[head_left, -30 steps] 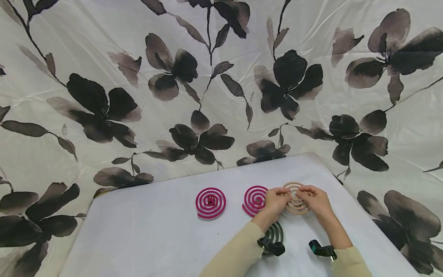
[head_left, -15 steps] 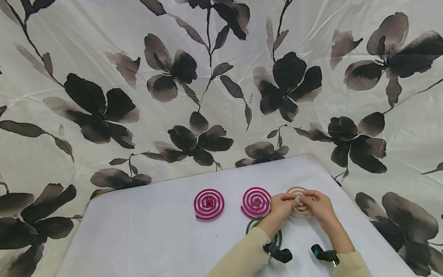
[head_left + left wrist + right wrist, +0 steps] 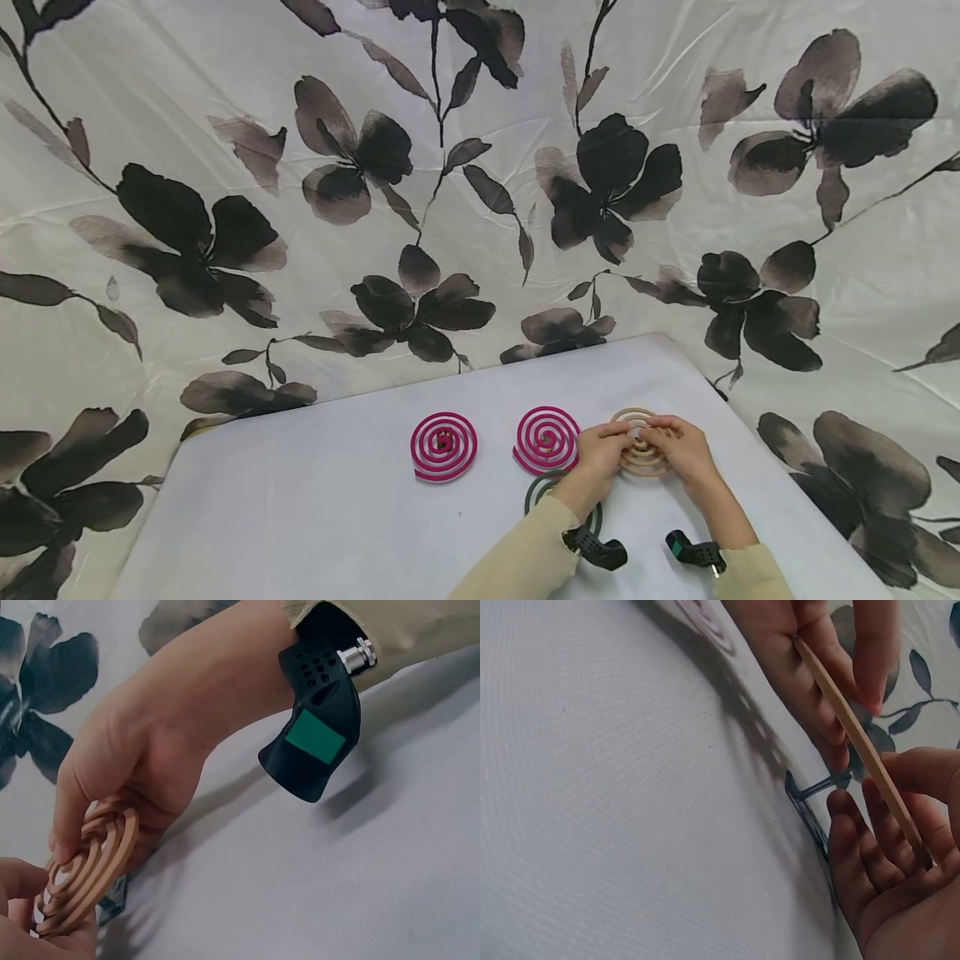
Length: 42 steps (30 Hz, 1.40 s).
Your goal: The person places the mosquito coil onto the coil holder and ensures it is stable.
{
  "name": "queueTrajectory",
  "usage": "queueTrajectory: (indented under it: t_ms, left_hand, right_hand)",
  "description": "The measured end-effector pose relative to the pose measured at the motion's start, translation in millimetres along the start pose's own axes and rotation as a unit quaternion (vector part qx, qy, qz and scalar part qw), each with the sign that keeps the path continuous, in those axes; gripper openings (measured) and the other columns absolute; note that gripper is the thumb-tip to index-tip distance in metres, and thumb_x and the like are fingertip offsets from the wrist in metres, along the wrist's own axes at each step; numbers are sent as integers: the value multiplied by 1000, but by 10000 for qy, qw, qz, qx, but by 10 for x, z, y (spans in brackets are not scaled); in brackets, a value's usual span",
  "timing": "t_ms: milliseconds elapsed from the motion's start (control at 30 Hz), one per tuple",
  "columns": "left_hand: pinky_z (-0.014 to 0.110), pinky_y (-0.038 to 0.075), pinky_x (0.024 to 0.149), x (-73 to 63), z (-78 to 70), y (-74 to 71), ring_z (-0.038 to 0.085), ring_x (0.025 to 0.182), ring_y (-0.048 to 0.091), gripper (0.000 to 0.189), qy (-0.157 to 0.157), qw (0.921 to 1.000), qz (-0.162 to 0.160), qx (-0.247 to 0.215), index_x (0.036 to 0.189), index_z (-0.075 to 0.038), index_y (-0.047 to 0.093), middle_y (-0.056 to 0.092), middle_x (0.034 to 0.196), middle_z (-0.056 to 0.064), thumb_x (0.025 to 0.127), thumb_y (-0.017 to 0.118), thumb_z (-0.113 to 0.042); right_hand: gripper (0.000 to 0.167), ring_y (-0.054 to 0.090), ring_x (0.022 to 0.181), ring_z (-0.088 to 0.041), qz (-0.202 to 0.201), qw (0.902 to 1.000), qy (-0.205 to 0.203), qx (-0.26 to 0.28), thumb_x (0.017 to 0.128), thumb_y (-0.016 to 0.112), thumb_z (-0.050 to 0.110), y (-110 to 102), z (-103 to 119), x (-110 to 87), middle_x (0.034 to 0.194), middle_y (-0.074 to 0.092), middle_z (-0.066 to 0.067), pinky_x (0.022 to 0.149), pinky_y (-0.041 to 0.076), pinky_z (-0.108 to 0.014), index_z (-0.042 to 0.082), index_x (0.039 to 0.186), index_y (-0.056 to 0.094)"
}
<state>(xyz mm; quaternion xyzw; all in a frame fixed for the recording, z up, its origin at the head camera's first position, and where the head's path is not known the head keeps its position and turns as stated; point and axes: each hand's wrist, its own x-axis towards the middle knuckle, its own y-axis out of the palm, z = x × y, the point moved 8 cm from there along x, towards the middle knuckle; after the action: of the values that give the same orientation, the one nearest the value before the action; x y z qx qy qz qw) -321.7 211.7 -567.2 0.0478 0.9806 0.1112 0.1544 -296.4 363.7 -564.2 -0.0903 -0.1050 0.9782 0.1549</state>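
A tan mosquito coil (image 3: 647,467) is held in the air by both hands over the right part of the table. My left hand (image 3: 597,458) pinches it near the middle from the left; my right hand (image 3: 690,454) grips its right side. In the left wrist view the coil (image 3: 105,862) is tilted, with the left thumb pressing on its rings. Seen edge-on in the right wrist view, the coil (image 3: 862,742) lies between both hands' fingers. A dark green coil (image 3: 529,493) is partly hidden under my left forearm.
Two magenta mosquito coils, a left one (image 3: 444,447) and a right one (image 3: 546,440), lie on the white table (image 3: 322,500). A thin dark metallic-looking piece (image 3: 806,810) is near the right fingers. A floral cloth (image 3: 480,167) hangs behind the table.
Both hands shifted slightly right with the tan coil, then a little back left, holding it throughout. The head view has turned slightly. The magenta coils have not moved on the table.
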Motion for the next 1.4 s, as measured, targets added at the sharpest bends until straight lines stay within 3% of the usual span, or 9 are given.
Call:
queueTrajectory:
  t_ms: [533, 900, 1200, 1400]
  left_hand:
    - [17, 36, 49, 29, 90, 18, 6, 57, 47, 21, -297, 9987, 135, -386, 99, 2, 73, 67, 85, 8, 81, 63, 6]
    - [16, 28, 44, 46, 104, -26, 4, 48, 36, 25, -369, 9987, 12, -356, 102, 1, 73, 60, 73, 1, 82, 59, 4]
    - [16, 29, 44, 36, 32, -53, 5, 48, 36, 28, -211, 9994, -58, -280, 102, 3, 72, 67, 85, 8, 80, 56, 6]
    - [17, 29, 44, 30, 38, -84, 5, 47, 35, 28, -206, 9997, -69, -92, 101, 3, 73, 66, 78, 5, 78, 58, 7]
  right_hand:
    - [47, 56, 86, -9, -103, 9998, 116, -94, 89, 73, 27, -34, -60, -4, 111, 62, -10, 67, 48, -23, -4, 121, 58]
    - [40, 55, 76, -9, -144, 9999, 47, 30, 90, 71, 19, -10, -23, 6, 95, 63, -1, 61, 47, -23, -6, 119, 58]
    - [36, 56, 76, -11, -128, 9999, 58, 48, 90, 70, 16, 51, 10, -13, 95, 64, -3, 62, 48, -24, -6, 118, 59]
    - [36, 57, 71, -13, -127, 9998, 43, 134, 89, 71, 13, 75, 13, -13, 88, 64, -3, 60, 49, -25, -8, 117, 58]
